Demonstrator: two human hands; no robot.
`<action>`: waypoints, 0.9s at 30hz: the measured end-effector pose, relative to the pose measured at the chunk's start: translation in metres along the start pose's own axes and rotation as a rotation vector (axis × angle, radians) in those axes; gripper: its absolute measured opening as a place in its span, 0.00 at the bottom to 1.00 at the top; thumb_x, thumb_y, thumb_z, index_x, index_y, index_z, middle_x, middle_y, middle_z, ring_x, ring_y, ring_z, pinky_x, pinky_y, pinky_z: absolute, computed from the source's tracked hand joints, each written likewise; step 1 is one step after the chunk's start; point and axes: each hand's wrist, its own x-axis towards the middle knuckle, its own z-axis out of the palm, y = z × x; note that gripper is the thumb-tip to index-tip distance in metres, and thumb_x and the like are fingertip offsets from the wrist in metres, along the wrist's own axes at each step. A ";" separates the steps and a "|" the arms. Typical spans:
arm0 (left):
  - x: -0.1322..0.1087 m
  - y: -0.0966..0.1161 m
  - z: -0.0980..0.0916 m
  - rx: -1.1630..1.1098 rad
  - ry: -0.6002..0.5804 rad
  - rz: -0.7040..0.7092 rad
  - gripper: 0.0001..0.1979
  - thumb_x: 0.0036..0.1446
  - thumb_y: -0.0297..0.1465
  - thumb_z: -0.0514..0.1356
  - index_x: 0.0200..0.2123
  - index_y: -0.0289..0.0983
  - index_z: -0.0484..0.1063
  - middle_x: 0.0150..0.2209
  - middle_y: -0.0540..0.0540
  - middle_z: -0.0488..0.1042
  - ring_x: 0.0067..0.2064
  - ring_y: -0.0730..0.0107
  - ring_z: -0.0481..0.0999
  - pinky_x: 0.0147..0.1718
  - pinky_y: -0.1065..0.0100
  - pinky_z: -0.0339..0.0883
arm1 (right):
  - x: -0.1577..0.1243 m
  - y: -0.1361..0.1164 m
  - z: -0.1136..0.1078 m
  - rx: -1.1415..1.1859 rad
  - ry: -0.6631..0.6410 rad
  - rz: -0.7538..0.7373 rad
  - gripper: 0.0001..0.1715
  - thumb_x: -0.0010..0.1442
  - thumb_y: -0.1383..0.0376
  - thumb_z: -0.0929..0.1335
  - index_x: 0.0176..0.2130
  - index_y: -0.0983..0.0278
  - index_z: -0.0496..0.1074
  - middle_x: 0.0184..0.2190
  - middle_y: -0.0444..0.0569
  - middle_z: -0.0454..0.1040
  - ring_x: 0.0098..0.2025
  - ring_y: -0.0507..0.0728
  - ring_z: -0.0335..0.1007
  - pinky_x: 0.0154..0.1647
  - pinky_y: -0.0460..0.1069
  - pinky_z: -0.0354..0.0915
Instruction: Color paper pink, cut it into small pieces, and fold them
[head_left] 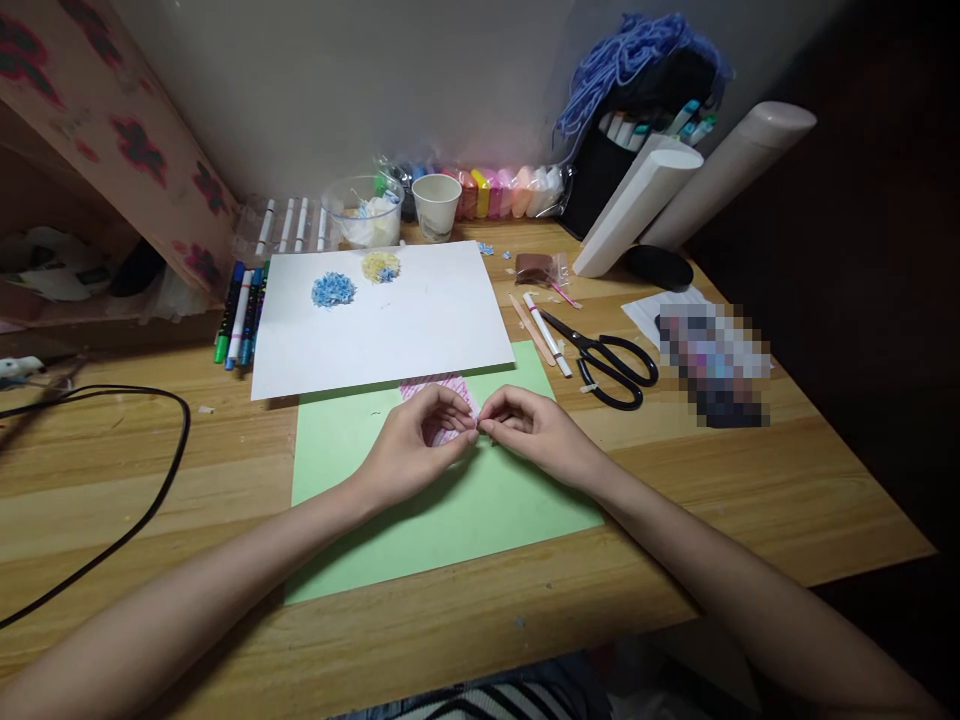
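Note:
A pink-and-white patterned piece of paper [455, 388] is between my two hands, partly hidden behind the left fingers. My left hand [420, 430] is closed on its edge, thumb against fingertips. At the same edge, the thumb and fingers of my right hand [536, 428] pinch together, touching the left fingertips. Both hands are just over a green sheet [352, 540]. Behind them, a white sheet [420, 335] overlaps the green one. It bears a blue clump of small bits [334, 290] and a yellow clump with some blue [381, 267].
Black scissors [611, 360], a white marker [547, 335] and a pencil [531, 328] lie to the right. At the back stand a paper cup [436, 208], a clear tub [364, 225] and packs of colored clay [510, 192]. A black cable [184, 440] curves along the left.

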 end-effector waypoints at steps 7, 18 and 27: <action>0.000 -0.005 0.002 0.013 0.028 0.036 0.07 0.54 0.28 0.63 0.36 0.34 0.67 0.34 0.47 0.73 0.35 0.73 0.73 0.36 0.70 0.69 | 0.000 0.002 0.003 -0.058 0.021 -0.040 0.04 0.57 0.64 0.68 0.34 0.64 0.69 0.32 0.45 0.72 0.36 0.52 0.69 0.41 0.48 0.66; 0.000 -0.005 0.002 0.043 0.047 0.060 0.08 0.53 0.25 0.62 0.37 0.34 0.67 0.34 0.47 0.72 0.34 0.74 0.73 0.35 0.71 0.69 | -0.001 0.006 0.008 -0.102 0.062 -0.108 0.03 0.58 0.65 0.68 0.34 0.64 0.70 0.32 0.45 0.72 0.36 0.52 0.70 0.39 0.47 0.67; -0.001 -0.005 0.001 0.031 0.046 0.070 0.08 0.53 0.25 0.62 0.37 0.35 0.66 0.33 0.48 0.72 0.34 0.75 0.73 0.35 0.73 0.68 | -0.002 0.005 0.008 -0.106 0.068 -0.111 0.02 0.57 0.66 0.69 0.34 0.64 0.70 0.32 0.45 0.72 0.35 0.51 0.69 0.38 0.47 0.67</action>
